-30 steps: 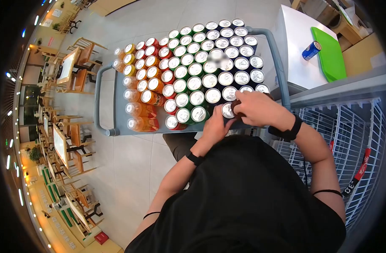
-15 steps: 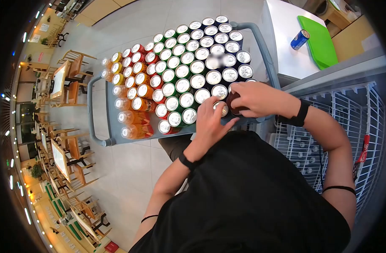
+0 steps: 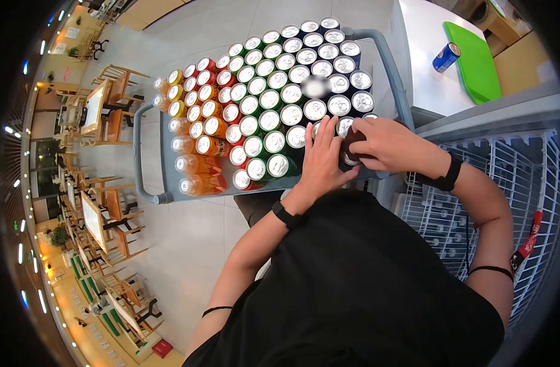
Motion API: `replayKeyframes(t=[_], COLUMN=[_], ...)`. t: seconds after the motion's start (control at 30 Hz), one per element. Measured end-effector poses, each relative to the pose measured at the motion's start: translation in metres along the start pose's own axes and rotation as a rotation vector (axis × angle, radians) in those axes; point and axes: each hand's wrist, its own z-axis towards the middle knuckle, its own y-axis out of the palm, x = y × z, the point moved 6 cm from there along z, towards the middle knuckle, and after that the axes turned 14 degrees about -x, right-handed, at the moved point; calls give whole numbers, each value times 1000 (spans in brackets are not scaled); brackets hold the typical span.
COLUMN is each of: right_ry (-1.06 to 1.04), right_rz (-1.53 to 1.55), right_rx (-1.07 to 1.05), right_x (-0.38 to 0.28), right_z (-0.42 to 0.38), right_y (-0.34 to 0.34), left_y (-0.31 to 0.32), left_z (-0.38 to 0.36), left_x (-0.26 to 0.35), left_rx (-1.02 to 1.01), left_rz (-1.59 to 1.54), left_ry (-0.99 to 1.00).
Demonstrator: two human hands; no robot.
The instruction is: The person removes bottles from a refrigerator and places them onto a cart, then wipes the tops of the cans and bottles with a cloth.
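Observation:
My right hand [image 3: 387,145] is closed on a dark brown thing [image 3: 351,139] that looks like a folded cloth, held over a can top at the cart's front right corner. Beside it my left hand [image 3: 320,162] lies over the front cans, fingers stretched out and thumb apart, pointing towards the right hand. Below the hands, the cans they touch are partly hidden. Rows of upright drink cans [image 3: 291,114] with silver lids fill the grey cart [image 3: 168,159]: dark blue at right, green in the middle, red and orange further left. Orange drink bottles [image 3: 200,183] stand at the left end.
At upper right, a blue can [image 3: 446,57] stands on a white counter [image 3: 418,58] by a green board [image 3: 475,64]. White wire racks [image 3: 506,177] are close on my right. Wooden tables and chairs [image 3: 99,214] line the left.
The view has shifted slightly, so the cart appears a little further right. My left hand has moved right with the right hand, uncovering a can lid less visibly; the brown thing stays in my right hand.

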Motion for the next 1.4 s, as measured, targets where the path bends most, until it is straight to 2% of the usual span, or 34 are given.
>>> replayKeyframes(t=[0.03,0.07,0.17,0.4,0.47,0.53,0.6,0.73,0.8,0.87,0.93,1.13,1.2,1.27,1.33,1.4], right_ry=[-8,-8,-6,118,112,19,17,29,103,83,-30,12,-10,32,145,174], right_rz=[-13,-8,-23,-122,-77,-17,13,-62,-149,-113,-27,-20,110,250,221,191], right_rx=[87,88,-4,-149,-93,69,59,-5,-164,-115,86,-15,-55,10,100,111], right_x=[-2,-2,-5,9,7,1,0,-1,4,7,-2,2,11,26,34,41], right_z=[0,1,2,-11,-5,1,2,-2,-7,-5,1,-1,-2,-4,-12,-23], right_y=[-5,0,24,14,11,12,24,27,21,20,13,27,16,-5,-33,-45], left_y=[2,3,4,3,5,5,4,3,3,4,6,4,4,4,2,2], left_z=[-1,-1,-1,1,0,0,0,0,2,1,-2,2,3,3,2,1], left_x=[-2,-5,-6,-3,-5,-5,-6,-5,-5,-7,-8,-3,-4,-3,0,1], left_rx=[-7,9,7,-29,-13,1,-24,-54,-35,-24,5,-42,-40,-12,-21,-19], left_rz=[1,1,19,44,47,50,40,21,30,36,21,42,55,68,74,84], left_ry=[-1,-7,-6,-23,-8,13,4,1,9,11,1,-9,8,15,19,7])
